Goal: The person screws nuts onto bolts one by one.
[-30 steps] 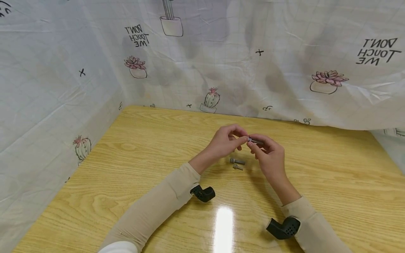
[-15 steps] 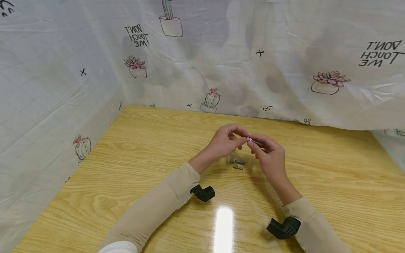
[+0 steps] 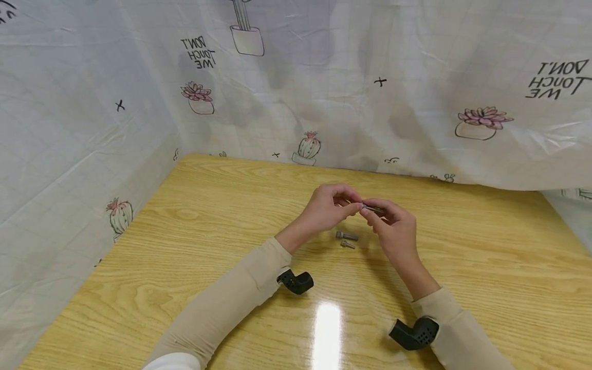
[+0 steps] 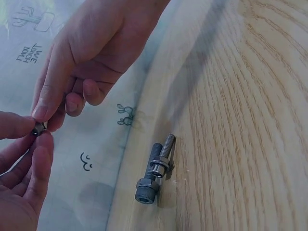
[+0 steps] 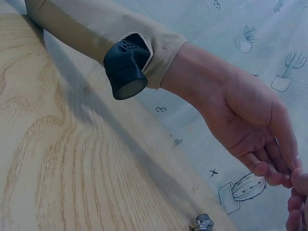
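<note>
Between the fingertips of both hands is a slim metal bolt (image 3: 375,209). My right hand (image 3: 399,226) pinches it between thumb and fingers, its shank lying along the fingers. At the left end, thumb and fingers of my left hand (image 3: 329,208) pinch a small shiny metal piece (image 4: 38,128), mostly covered by the fingertips. Below the hands, on the table, lie a larger dark socket-head bolt (image 3: 348,236) with a nut near its head and a smaller silver bolt (image 3: 348,245), also with a nut. In the left wrist view these two lie side by side.
The wooden table (image 3: 222,205) reaches back to a printed curtain (image 3: 342,103), with another curtain side (image 3: 69,128) at the left. Black camera mounts stick out from the left sleeve (image 3: 296,282) and the right sleeve (image 3: 413,333). A bright reflection marks the tabletop.
Both hands dip slightly in the head view. The pale, shiny part of the bolt between the fingertips shows less now. The two bolts on the table have not moved.
</note>
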`<action>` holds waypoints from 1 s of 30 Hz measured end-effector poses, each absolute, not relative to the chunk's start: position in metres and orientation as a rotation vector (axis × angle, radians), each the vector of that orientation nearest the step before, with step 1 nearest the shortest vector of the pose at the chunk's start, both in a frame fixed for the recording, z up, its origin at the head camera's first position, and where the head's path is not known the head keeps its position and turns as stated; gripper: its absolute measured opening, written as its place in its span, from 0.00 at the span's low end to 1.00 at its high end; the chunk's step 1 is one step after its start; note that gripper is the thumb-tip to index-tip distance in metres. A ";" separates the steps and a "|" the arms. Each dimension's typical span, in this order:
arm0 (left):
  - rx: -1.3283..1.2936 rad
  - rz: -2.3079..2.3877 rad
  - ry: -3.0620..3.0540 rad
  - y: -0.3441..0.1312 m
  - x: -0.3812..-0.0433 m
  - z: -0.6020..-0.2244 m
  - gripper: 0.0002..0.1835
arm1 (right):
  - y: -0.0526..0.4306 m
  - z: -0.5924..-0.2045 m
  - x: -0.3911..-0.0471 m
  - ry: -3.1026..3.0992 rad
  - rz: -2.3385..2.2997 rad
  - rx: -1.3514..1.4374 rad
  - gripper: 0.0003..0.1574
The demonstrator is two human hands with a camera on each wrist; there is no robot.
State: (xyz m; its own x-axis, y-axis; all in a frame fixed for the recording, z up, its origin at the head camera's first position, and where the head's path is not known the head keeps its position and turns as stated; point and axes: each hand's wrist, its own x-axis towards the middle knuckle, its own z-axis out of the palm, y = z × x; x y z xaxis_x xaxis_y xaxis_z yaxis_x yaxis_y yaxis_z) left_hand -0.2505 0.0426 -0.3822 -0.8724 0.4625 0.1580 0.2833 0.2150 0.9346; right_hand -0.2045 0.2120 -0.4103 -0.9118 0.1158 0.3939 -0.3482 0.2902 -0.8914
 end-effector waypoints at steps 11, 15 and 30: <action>0.579 1.950 2.185 0.035 -0.256 -0.380 0.06 | 0.211 -0.409 -0.202 -2.113 1.658 0.145 0.14; 0.570 1.967 2.194 0.029 -0.258 -0.376 0.07 | 0.213 -0.408 -0.202 -2.068 1.661 0.118 0.13; 0.644 1.900 2.139 0.021 -0.254 -0.374 0.06 | 0.210 -0.408 -0.197 -2.058 1.643 0.122 0.09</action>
